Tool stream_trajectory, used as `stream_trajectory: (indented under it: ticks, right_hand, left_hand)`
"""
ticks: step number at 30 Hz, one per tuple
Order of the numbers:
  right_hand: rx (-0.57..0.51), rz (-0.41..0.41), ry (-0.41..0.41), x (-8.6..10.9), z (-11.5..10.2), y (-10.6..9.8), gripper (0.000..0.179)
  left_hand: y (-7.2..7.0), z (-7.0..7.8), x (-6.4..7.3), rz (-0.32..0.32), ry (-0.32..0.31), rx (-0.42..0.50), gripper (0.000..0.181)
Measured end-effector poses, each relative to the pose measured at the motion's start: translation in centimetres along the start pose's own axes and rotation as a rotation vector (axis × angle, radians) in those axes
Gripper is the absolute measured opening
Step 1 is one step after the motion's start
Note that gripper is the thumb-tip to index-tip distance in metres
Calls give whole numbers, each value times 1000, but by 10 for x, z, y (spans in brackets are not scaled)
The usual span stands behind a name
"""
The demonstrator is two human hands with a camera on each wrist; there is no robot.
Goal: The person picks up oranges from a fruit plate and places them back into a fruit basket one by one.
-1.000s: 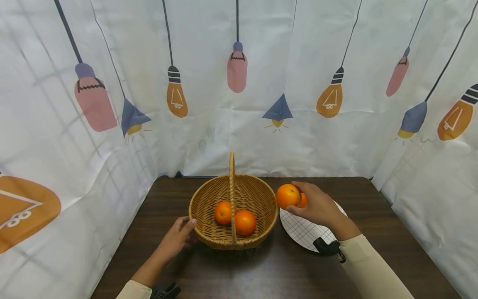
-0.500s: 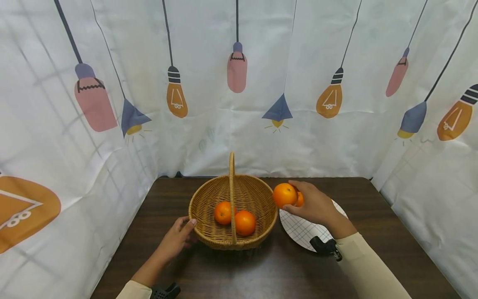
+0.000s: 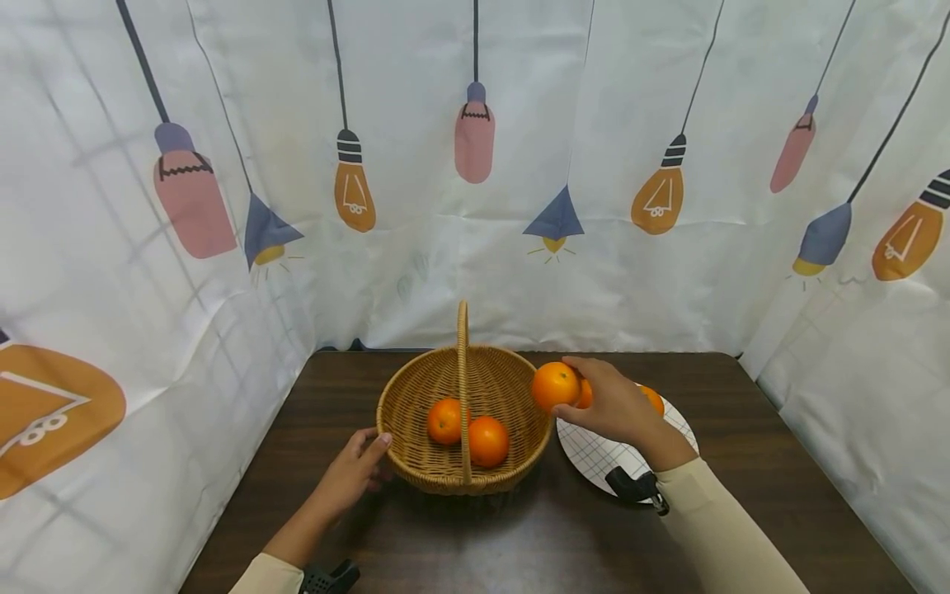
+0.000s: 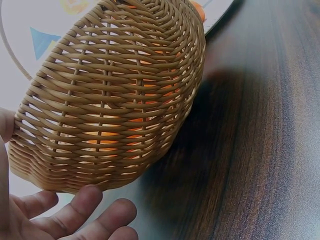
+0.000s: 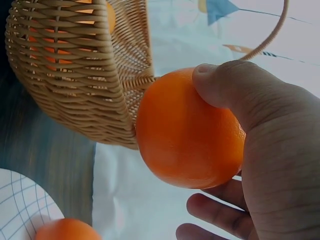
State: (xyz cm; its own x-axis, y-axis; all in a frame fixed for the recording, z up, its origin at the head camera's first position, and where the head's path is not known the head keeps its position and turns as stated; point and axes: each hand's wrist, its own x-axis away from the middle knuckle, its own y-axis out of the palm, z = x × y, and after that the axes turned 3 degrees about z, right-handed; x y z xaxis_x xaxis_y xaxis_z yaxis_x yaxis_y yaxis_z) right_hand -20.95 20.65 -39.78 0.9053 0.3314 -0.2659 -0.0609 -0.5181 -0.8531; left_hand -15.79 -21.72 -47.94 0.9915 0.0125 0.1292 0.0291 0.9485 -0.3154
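In the head view my right hand (image 3: 612,403) grips an orange (image 3: 555,386) between thumb and fingers, at the right rim of the basket. A second patch of orange shows behind it, near the palm; whether that is another fruit I cannot tell. Two oranges, one left (image 3: 444,421) and one right (image 3: 488,441), lie inside the wicker basket (image 3: 416,454). My left hand (image 3: 352,474) holds the basket's left rim, thumb at the edge and fingers along its outer side. The right wrist view shows the gripped orange (image 5: 187,130) beside the basket wall (image 5: 75,85).
Right of the basket lies a white plate (image 3: 594,454) with a grid pattern, bearing an orange (image 3: 653,400) partly behind my right hand. The basket's tall handle (image 3: 463,330) arches over its middle. Beyond the dark wooden table (image 3: 460,553) hangs a printed curtain (image 3: 416,272).
My right hand has moved left with the orange, which now overlaps the basket's right rim in the head view. An orange on the plate has come into sight. My left hand stays put.
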Motion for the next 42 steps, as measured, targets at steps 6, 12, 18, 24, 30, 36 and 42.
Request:
stream_trajectory:
  ticks: [6, 12, 18, 24, 30, 36, 42]
  right_hand:
    - [-14, -4, -9, -3, -4, 3, 85]
    - [-26, -13, -11, -5, -8, 7, 86]
    - [-17, -26, -22, -7, -12, 11, 86]
    - [-12, -38, -20, -11, -14, 17, 87]
    - [-2, -57, 5, -13, -16, 23, 88]
    - [17, -51, -36, -16, -16, 30, 88]
    - [-6, -65, -45, -16, -17, 35, 87]
  left_hand:
    - [0, 3, 1, -6, 3, 3, 62]
    - [0, 1, 0, -4, 4, -8, 62]
    - [0, -2, -2, 4, -3, -11, 63]
    - [0, -1, -1, 7, -3, -3, 63]
    - [0, -1, -1, 11, -3, -7, 64]
    - [0, -1, -1, 13, -4, -9, 64]
    - [1, -1, 0, 14, -3, 1, 64]
